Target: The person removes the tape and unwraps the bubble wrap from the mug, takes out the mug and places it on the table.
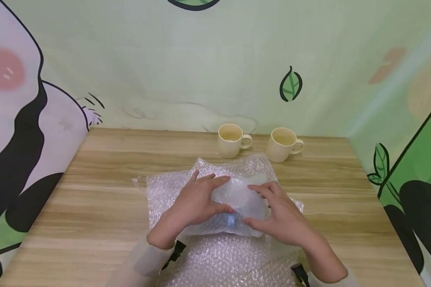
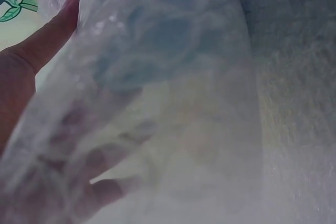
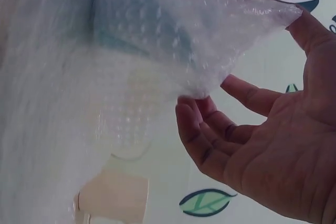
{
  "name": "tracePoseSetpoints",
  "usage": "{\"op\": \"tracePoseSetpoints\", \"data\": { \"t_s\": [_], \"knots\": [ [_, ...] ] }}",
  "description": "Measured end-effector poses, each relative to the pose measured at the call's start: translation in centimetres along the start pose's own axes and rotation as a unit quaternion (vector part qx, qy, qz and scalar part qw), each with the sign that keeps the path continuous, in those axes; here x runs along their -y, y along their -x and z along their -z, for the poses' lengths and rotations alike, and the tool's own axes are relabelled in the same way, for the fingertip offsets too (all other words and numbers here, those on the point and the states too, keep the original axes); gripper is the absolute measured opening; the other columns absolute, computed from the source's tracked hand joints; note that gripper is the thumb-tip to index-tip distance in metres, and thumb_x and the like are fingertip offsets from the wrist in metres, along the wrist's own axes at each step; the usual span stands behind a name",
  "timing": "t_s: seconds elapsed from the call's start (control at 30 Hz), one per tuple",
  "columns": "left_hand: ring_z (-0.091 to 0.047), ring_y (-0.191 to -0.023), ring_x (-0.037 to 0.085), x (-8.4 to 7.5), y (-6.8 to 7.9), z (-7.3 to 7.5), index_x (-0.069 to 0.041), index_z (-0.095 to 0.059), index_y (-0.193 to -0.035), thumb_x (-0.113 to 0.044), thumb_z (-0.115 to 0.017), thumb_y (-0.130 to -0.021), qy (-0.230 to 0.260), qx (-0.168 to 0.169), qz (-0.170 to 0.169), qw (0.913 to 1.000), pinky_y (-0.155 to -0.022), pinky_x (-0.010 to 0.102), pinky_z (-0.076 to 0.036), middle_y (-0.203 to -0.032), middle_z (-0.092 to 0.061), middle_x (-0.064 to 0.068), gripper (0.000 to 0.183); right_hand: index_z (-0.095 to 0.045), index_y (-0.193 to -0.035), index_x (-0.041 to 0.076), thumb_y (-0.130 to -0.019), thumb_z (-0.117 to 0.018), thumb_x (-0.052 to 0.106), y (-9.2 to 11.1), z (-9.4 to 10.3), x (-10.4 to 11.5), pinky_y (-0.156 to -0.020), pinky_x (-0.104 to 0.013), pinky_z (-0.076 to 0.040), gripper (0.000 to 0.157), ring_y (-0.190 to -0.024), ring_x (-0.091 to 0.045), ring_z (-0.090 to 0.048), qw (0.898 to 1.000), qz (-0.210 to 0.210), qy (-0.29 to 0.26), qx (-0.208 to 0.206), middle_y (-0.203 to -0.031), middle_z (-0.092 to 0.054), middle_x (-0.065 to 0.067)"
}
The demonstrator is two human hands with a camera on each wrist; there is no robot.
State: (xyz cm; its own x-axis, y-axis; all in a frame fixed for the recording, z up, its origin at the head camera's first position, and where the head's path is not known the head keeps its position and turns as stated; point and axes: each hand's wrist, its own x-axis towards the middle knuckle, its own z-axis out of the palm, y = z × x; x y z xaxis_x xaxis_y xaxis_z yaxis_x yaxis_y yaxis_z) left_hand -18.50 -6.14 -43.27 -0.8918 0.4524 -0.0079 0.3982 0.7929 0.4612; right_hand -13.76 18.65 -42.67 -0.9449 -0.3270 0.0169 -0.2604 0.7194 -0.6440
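A bundle of clear bubble wrap (image 1: 238,195) lies on the table, with something bluish (image 2: 168,35) showing blurrily inside; its kind cannot be told. My left hand (image 1: 197,199) holds the bundle's left side, thumb in front and fingers over the far side. In the left wrist view its fingers show through the plastic. My right hand (image 1: 278,213) holds the right side, thumb and fingertips on the loose wrap edge (image 3: 247,19). Under the bundle spreads a larger bubble wrap sheet (image 1: 222,263).
Two cream mugs stand behind the wrap, a left mug (image 1: 228,143) and a right mug (image 1: 279,147), handles to the right. The wooden table (image 1: 93,199) meets a printed green backdrop (image 1: 147,59) at its far edge.
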Motion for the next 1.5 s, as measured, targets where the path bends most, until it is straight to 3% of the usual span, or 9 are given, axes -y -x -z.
{"op": "tracePoseSetpoints", "data": {
  "t_s": [0.23, 0.43, 0.67, 0.9, 1.1, 1.27, 1.37, 1.5],
  "knots": [
    [-0.052, -0.144, 0.024, 0.1, 0.0, 0.1, -0.025, -0.054, -0.152, -0.062, -0.083, -0.074, 0.015, 0.0, 0.0, 0.9999, -0.132, 0.056, -0.009, -0.15, -0.06, -0.001, 0.091, -0.048, -0.153, 0.015, -0.086, -0.085, 0.034, 0.7, 1.3, -1.2, -0.094, -0.043, -0.056, 0.078, -0.117, -0.021, -0.058, 0.999, 0.029, -0.038, 0.008, -0.134, -0.055, -0.004],
    [-0.055, -0.141, 0.019, 0.2, 0.0, 0.3, -0.027, -0.052, -0.153, -0.061, -0.083, -0.074, 0.021, -0.001, -0.004, 0.9998, -0.131, 0.056, -0.011, -0.15, -0.06, -0.005, 0.091, -0.039, -0.159, 0.013, -0.09, -0.082, 0.026, 1.4, 2.4, -1.5, -0.096, -0.045, -0.056, 0.082, -0.119, -0.028, -0.062, 0.998, 0.025, -0.057, 0.012, -0.139, -0.057, -0.011],
    [-0.05, -0.145, 0.021, 0.1, 0.2, 0.4, -0.038, -0.06, -0.144, -0.057, -0.08, -0.079, 0.037, 0.02, -0.019, 0.9989, -0.13, 0.061, -0.01, -0.156, -0.054, -0.001, 0.071, -0.033, -0.161, 0.011, -0.092, -0.077, 0.011, 2.0, 3.2, -1.7, -0.094, -0.039, -0.057, 0.081, -0.12, -0.031, -0.062, 0.997, 0.027, -0.072, 0.004, -0.142, -0.057, -0.016],
    [-0.048, -0.148, 0.026, 0.0, 0.3, 0.3, -0.035, -0.062, -0.142, -0.056, -0.079, -0.081, 0.039, 0.022, -0.03, 0.9986, -0.13, 0.063, -0.008, -0.158, -0.051, -0.001, 0.067, -0.04, -0.158, 0.015, -0.094, -0.063, 0.005, 2.1, 4.1, -2.2, -0.084, -0.03, -0.058, 0.069, -0.109, -0.025, -0.063, 0.997, -0.035, -0.07, -0.027, -0.135, -0.059, -0.014],
    [-0.047, -0.149, 0.026, -0.1, 0.2, 0.4, -0.034, -0.062, -0.143, -0.055, -0.079, -0.081, 0.041, 0.02, -0.028, 0.9985, -0.13, 0.061, -0.008, -0.159, -0.05, -0.001, 0.067, -0.042, -0.158, 0.017, -0.099, -0.066, 0.018, 2.1, 5.4, -2.9, -0.068, -0.025, -0.053, 0.064, -0.09, -0.018, -0.061, 0.994, -0.087, -0.016, -0.071, -0.106, -0.06, -0.011],
    [-0.047, -0.149, 0.026, -0.1, 0.3, 0.4, -0.035, -0.062, -0.143, -0.055, -0.079, -0.081, 0.047, 0.025, -0.02, 0.9984, -0.131, 0.061, -0.007, -0.159, -0.05, -0.002, 0.067, -0.048, -0.155, 0.023, -0.095, -0.068, 0.011, 2.3, 5.9, -4.0, -0.055, -0.025, -0.047, 0.065, -0.074, -0.015, -0.055, 0.992, -0.09, 0.012, -0.085, -0.086, -0.061, -0.005],
    [-0.046, -0.149, 0.026, -0.1, 0.3, 0.3, -0.036, -0.061, -0.143, -0.055, -0.079, -0.081, 0.047, 0.028, -0.017, 0.9984, -0.131, 0.06, -0.007, -0.159, -0.049, -0.003, 0.067, -0.06, -0.146, 0.025, -0.091, -0.067, 0.005, 2.5, 5.8, -4.5, -0.052, -0.026, -0.045, 0.059, -0.072, -0.013, -0.054, 0.993, -0.084, 0.022, -0.077, -0.086, -0.063, -0.003],
    [-0.046, -0.149, 0.026, 0.0, 0.4, 0.4, -0.035, -0.062, -0.143, -0.055, -0.08, -0.081, 0.046, 0.027, -0.016, 0.9985, -0.131, 0.06, -0.007, -0.159, -0.049, -0.003, 0.068, -0.076, -0.125, 0.021, -0.086, -0.067, 0.002, 2.6, 5.7, -5.0, -0.055, -0.026, -0.043, 0.044, -0.075, -0.014, -0.054, 0.994, -0.089, 0.043, -0.055, -0.09, -0.065, -0.002]
  ]
}}
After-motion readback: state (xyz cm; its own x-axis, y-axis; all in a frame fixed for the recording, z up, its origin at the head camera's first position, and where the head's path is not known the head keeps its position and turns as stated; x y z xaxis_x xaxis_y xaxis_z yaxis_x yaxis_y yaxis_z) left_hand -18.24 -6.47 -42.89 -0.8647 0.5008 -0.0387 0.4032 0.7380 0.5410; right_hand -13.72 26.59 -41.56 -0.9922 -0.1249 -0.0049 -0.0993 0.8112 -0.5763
